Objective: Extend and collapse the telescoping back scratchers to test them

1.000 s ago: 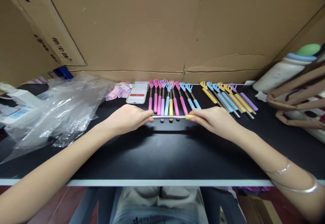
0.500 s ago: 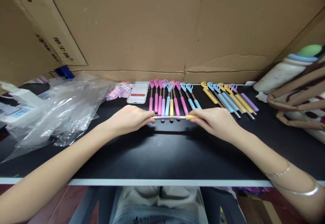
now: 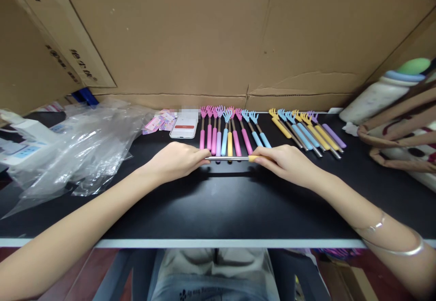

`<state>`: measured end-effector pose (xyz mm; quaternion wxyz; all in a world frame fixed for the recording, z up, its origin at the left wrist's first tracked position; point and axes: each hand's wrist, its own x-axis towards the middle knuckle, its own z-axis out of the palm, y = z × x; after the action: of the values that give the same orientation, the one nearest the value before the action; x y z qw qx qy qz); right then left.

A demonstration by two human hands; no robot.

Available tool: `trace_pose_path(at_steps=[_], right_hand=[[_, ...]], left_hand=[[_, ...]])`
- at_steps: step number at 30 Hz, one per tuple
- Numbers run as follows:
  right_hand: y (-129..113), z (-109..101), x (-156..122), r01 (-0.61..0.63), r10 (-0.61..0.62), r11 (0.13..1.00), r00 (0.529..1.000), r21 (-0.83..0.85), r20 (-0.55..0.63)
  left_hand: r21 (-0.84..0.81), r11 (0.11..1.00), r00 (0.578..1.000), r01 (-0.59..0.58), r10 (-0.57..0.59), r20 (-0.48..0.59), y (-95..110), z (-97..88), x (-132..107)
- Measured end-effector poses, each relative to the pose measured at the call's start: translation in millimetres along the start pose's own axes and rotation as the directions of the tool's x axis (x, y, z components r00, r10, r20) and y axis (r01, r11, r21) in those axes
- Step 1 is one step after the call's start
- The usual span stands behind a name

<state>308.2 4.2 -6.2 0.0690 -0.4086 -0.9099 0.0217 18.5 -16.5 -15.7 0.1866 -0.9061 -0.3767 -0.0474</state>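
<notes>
Level over the black table, a back scratcher's metal rod (image 3: 227, 158) with a yellow part on its right end spans my two hands. My left hand (image 3: 180, 160) is closed, pinching the bare metal end with thumb and fingers. The yellow end sits in the closed fingers of my right hand (image 3: 289, 162), which hide its tip. Right behind the rod lies a row of back scratchers with pink, purple, blue and yellow claw heads, among them a pink one (image 3: 245, 141). To the right is a second group with yellow, blue and purple grips (image 3: 322, 137).
Clear plastic bags (image 3: 85, 151) and a white power strip (image 3: 27, 148) are on the left. A phone (image 3: 184, 128) lies beside colourful cards (image 3: 160, 121). A bottle (image 3: 378, 98) and a brown-handled bag (image 3: 402, 132) stand at right, before a cardboard wall (image 3: 190, 32).
My left hand has shifted slightly right along the rod, so a little less metal shows between my hands. My right hand has barely moved.
</notes>
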Motion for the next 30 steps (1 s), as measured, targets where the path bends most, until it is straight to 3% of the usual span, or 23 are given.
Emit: trace_pose_path(at_steps=[10, 15, 19, 30], right_hand=[[6.8, 1.9, -2.6, 0.074, -0.103, 0.971, 0.988, -0.227, -0.118], [6.5, 2.6, -4.5, 0.081, -0.131, 0.96, 0.976, -0.269, -0.173], [6.5, 3.1, -5.0, 0.088, -0.143, 0.955, 0.973, -0.284, -0.181], [2.4, 2.9, -4.5, 0.091, -0.155, 0.936, 0.974, -0.339, -0.167]], left_hand=[[0.03, 0.999, 0.997, 0.018, -0.021, 0.081, 0.9, -1.2, 0.2], [-0.046, 0.998, 0.992, 0.047, -0.042, 0.118, 1.3, -5.0, 0.1], [-0.099, 0.993, 0.986, 0.059, -0.042, 0.158, 2.0, -7.4, 0.8], [0.028, 0.999, 0.987, 0.024, -0.028, 0.161, 4.2, -4.3, 0.3]])
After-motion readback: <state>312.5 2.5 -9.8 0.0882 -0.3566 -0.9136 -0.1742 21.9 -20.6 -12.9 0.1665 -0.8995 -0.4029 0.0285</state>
